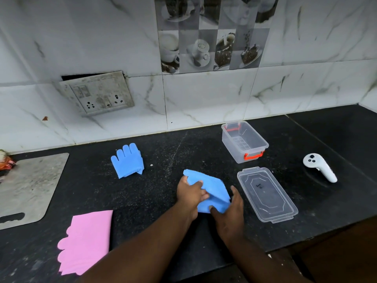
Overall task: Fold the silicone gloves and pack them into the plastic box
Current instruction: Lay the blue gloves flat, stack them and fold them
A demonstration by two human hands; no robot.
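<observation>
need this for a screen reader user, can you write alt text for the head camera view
Both hands, left hand and right hand, fold a blue silicone glove on a black counter. An open clear plastic box and its lid sit to the right; another blue glove and a pink glove lie left.

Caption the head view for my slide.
Both hands fold a blue silicone glove beside the open, empty plastic box.
</observation>
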